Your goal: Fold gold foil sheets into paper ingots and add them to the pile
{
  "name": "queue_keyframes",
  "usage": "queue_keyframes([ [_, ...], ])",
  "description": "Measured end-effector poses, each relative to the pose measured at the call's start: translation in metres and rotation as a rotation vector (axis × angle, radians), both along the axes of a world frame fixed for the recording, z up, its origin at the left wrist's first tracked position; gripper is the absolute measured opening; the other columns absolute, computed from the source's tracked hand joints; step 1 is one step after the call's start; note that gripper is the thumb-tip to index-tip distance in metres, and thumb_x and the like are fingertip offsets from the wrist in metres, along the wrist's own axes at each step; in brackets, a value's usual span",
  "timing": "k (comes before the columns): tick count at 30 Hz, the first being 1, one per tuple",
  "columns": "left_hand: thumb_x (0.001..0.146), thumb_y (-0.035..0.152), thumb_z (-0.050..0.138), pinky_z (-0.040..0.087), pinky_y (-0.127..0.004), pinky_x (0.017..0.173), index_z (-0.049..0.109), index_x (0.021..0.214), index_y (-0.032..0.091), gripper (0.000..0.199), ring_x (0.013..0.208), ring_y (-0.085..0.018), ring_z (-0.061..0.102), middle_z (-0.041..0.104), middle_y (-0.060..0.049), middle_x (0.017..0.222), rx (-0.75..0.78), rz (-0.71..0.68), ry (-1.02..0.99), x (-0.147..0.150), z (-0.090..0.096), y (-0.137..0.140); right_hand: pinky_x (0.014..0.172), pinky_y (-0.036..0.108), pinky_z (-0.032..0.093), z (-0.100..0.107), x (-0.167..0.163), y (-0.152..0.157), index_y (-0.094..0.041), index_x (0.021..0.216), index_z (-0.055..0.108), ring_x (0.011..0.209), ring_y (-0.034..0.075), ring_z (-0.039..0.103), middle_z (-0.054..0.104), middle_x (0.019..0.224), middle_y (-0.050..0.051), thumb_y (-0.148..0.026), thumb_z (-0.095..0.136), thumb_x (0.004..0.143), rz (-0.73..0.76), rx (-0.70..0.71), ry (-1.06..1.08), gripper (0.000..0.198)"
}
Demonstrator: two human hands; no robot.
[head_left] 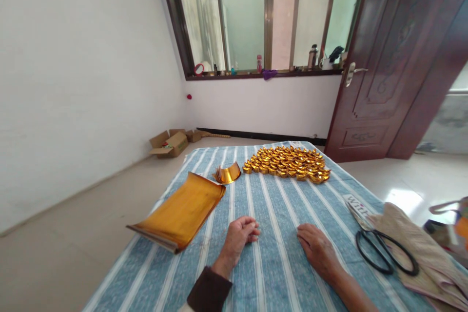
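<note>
My left hand rests on the striped cloth, thumb against loosely curled fingers, with nothing visible in it. My right hand lies palm down on the cloth, fingers slightly bent and nothing seen under them. Left of my left hand is a stack of gold paper sheets, its edges curling up. Beyond it stands a small curved bundle of gold foil paper. Many folded gold paper ingots sit grouped at the far side. To the right of my right hand lie black-handled scissors, partly on a beige cloth.
A blue and white striped cloth covers the table. Open cardboard boxes are on the floor at the back left. A dark red door stands at the right. Bottles and small items line the windowsill.
</note>
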State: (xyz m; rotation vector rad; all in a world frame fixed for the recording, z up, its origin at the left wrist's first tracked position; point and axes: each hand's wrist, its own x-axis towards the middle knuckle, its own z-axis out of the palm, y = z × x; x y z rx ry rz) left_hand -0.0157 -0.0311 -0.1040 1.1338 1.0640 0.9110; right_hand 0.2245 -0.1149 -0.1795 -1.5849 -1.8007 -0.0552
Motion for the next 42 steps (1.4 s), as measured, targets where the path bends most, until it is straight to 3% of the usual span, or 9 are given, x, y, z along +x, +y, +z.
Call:
queue_keyframes([
  [11,0.073,0.021,0.068,0.051,-0.022,0.058,0.066,0.080,0.011,0.012,0.064,-0.014,0.065,0.069,-0.008,0.079,0.052,0.008,0.016,0.001,-0.003,-0.002,0.091,0.037,0.051,0.002,0.000,-0.001,-0.023,0.090,0.072,0.099,0.023,0.065,0.071,0.103,0.008,-0.018,0.046,0.091,0.005,0.025,-0.004,0.027],
  [42,0.067,0.030,0.066,0.051,-0.022,0.055,0.065,0.080,0.013,0.021,0.063,-0.013,0.064,0.069,-0.006,0.078,0.063,-0.044,0.049,0.003,-0.014,0.004,0.086,0.033,0.052,0.006,0.000,-0.002,-0.022,0.088,0.070,0.095,0.020,0.066,0.071,0.098,0.006,-0.018,0.045,0.093,-0.010,0.105,-0.063,0.026],
])
